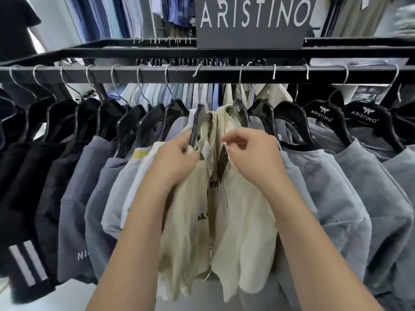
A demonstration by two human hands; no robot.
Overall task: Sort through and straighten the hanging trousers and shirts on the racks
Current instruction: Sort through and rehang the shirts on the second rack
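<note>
Two cream shirts hang side by side at the middle of the black rail (208, 74). My left hand (173, 159) grips the left cream shirt (186, 212) at its shoulder, just below its black hanger (197, 122). My right hand (249, 151) pinches the collar edge of the right cream shirt (247, 221). A paper tag (207, 153) dangles between the two shirts. Black, grey and white shirts (74, 198) hang to the left, light grey-blue shirts (336, 187) to the right.
A dark brand sign (253, 21) stands on top of the rack. A second rail behind carries several pale shirts (170, 93). More blue and white clothes hang on the back wall (107, 16). A black garment (15, 25) hangs at the far left.
</note>
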